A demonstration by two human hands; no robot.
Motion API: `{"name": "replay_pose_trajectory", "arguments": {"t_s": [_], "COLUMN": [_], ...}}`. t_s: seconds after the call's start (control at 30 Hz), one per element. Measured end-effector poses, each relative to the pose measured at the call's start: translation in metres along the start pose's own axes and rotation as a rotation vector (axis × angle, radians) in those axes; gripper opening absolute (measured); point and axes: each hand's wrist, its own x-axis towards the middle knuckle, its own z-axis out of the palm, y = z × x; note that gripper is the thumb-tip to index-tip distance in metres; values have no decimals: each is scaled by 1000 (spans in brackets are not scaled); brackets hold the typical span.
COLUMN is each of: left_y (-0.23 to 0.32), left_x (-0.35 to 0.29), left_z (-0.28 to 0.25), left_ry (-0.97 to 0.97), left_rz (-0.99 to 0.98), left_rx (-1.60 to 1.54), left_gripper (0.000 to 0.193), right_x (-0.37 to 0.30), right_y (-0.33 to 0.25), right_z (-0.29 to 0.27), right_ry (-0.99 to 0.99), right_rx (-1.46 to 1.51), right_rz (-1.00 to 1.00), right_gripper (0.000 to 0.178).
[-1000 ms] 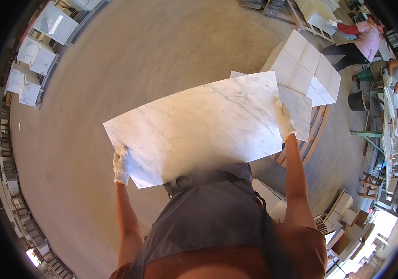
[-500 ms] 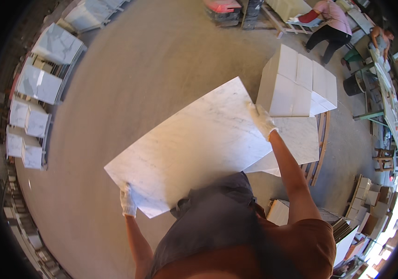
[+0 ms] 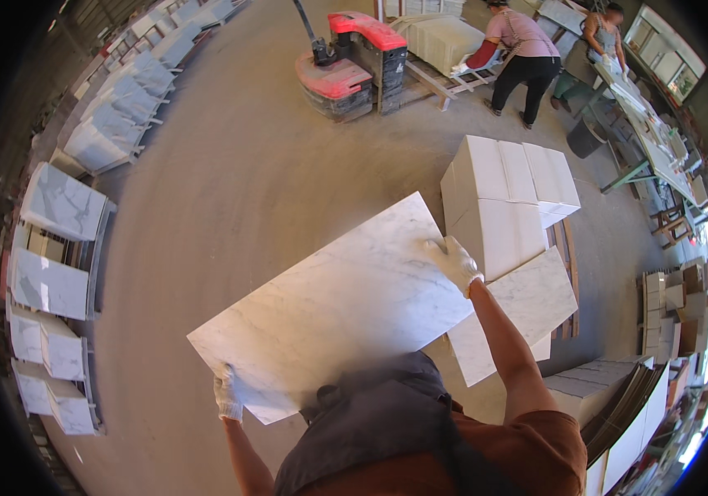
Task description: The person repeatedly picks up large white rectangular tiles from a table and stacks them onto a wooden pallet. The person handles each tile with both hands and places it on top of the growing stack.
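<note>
Both my hands, in white gloves, hold a large rectangular white marble slab [image 3: 329, 306] with grey veins in front of my body. My left hand [image 3: 226, 392] grips its left short edge close to the near corner, thumb on top and the other fingers hidden beneath. At the right short edge my right hand [image 3: 455, 262] is closed on the slab, with fingers over its face. Under and beyond my right forearm lies a second marble slab [image 3: 527, 306], beside a stack of white boxes [image 3: 498, 202].
The stack stands on a wooden pallet [image 3: 566, 248]. A red pallet truck [image 3: 345, 74] stands ahead, near a bent co-worker [image 3: 523, 54]; another person [image 3: 604, 37] is at a long workbench [image 3: 647, 140]. Stacked marble slabs [image 3: 60, 202] line the left side. Cardboard sheets [image 3: 626, 413] lean at my right.
The view has shifted, bringing more of the pallet truck and workers into sight. Both hands keep hold of the marble slab, which sits slightly lower in the picture.
</note>
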Motion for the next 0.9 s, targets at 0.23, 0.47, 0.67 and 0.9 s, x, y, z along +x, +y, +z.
{"name": "replay_pose_trajectory", "arguments": {"t_s": [0.23, 0.47, 0.67, 0.9], "left_y": [9, 78, 192, 256], "left_x": [93, 256, 464, 568], "left_z": [140, 252, 362, 495], "left_ry": [-438, -586, -654, -862], "left_rz": [110, 67, 43, -124], "left_rx": [-5, 106, 137, 191], "left_gripper": [57, 58, 52, 46], "right_x": [-57, -10, 186, 320], "right_y": [127, 101, -2, -27], "right_z": [-49, -15, -10, -52], "right_ry": [324, 482, 454, 484], "right_rx": [152, 226, 178, 371], "right_rz": [169, 359, 510, 548], "right_gripper": [63, 57, 60, 64]}}
